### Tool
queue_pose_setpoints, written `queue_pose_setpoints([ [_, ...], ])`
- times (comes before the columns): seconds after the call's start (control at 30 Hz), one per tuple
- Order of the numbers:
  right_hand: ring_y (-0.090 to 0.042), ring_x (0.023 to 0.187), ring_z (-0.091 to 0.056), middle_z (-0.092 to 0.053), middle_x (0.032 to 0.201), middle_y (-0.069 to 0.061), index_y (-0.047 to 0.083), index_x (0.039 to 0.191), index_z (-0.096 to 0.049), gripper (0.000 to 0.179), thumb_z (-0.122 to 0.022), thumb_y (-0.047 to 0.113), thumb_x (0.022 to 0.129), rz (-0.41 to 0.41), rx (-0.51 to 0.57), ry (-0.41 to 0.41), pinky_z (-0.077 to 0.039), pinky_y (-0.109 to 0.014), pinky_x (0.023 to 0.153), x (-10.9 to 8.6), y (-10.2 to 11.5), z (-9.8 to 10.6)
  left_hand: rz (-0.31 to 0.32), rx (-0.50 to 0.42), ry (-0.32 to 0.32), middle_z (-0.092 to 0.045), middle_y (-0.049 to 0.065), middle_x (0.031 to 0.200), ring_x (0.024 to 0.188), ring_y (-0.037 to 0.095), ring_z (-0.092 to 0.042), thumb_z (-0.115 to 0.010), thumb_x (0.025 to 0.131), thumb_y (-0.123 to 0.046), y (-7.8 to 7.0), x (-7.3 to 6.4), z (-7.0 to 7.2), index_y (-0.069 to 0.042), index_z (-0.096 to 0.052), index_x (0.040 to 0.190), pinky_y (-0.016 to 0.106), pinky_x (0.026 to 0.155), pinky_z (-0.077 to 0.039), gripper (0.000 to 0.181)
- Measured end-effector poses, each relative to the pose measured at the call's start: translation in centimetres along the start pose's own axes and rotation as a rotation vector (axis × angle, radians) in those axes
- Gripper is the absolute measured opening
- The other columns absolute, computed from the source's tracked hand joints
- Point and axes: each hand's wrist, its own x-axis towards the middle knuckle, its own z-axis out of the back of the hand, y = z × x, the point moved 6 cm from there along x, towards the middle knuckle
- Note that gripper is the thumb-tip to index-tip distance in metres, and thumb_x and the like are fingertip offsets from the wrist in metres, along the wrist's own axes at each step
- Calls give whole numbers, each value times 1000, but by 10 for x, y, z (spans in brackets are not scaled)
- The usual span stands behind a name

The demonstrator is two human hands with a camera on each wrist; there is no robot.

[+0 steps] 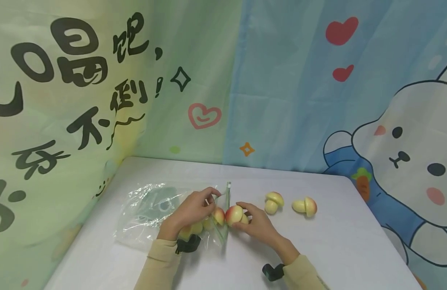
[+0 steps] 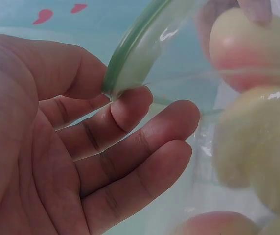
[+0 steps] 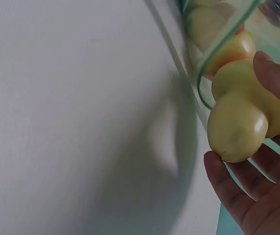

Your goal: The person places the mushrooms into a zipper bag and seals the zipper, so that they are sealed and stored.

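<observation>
Black txt "不倒!" (image 1: 104, 122) behind hands (image 1: 195, 207) (image 1: 260, 225) gripping clear bag (image 1: 147, 209) & mushroom (image 1: 235, 214).

The clear plastic bag (image 1: 147, 217) lay with its green-edged mouth to the right, one lip pinched by the left hand (image 1: 194, 207). Yellow, red-flushed mushrooms (image 1: 197, 228) showed inside. Another mushroom (image 1: 234, 215), held by the right hand (image 1: 257, 223), pointed its cap at the mouth. Further right were a tilted mushroom (image 1: 274, 202) and a sideways mushroom (image 1: 304, 206), cap rightward.
</observation>
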Motion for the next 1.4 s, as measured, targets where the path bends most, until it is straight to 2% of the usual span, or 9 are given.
queue_pose_setpoints([
  [0.2,-22,98,-63,-63,125,-7,8,134,-56,65,-83,26,78,42,-16,1,-53,-30,72,7,9,-8,8,0,-5,-60,-6,81,63,6,-58,-57,92,-10,-4,0,1,-16,-60,121,26,59,-46,30],
  [0.43,-21,99,-63,-63,124,-6,8,134,-56,67,-84,23,76,27,-10,-65,-53,-34,78,17,17,-18,21,13,-2,-60,-6,83,65,8,-56,-57,91,-9,-1,0,0,-16,-60,120,26,58,-46,30],
  [0.63,-23,104,-63,-62,126,-9,5,135,-54,66,-83,17,77,44,104,-90,-55,-31,78,22,26,-26,5,9,3,-61,-6,83,64,8,-56,-57,92,-10,-1,0,0,-12,-60,121,26,58,-46,30],
  [0.8,-29,108,-63,-63,123,-12,5,136,-53,65,-82,18,79,19,209,-89,-55,-36,82,24,27,-31,-5,2,-4,-61,-6,83,63,8,-55,-56,92,-10,-1,0,1,-10,-61,121,26,58,-46,30],
  [1.0,-34,107,-63,-62,122,-15,6,136,-53,61,-79,19,82,-21,222,-42,-55,-42,84,26,24,-40,-21,8,-7,-60,-6,82,60,8,-54,-57,93,-10,-2,1,1,-11,-60,122,25,55,-45,29],
  [1.23,-38,112,-61,-59,127,-22,0,137,-49,58,-71,2,83,14,255,39,-54,-38,88,29,27,-56,-34,14,-14,-60,-6,84,58,6,-53,-56,92,-9,-2,1,2,-15,-60,122,24,53,-44,31],
  [1.4,-40,114,-60,-59,126,-24,-3,138,-47,61,-72,2,83,18,261,41,-51,-38,93,30,27,-62,-32,23,-13,-60,-6,85,58,5,-52,-57,92,-9,-2,1,2,-12,-60,123,24,53,-44,31],
])
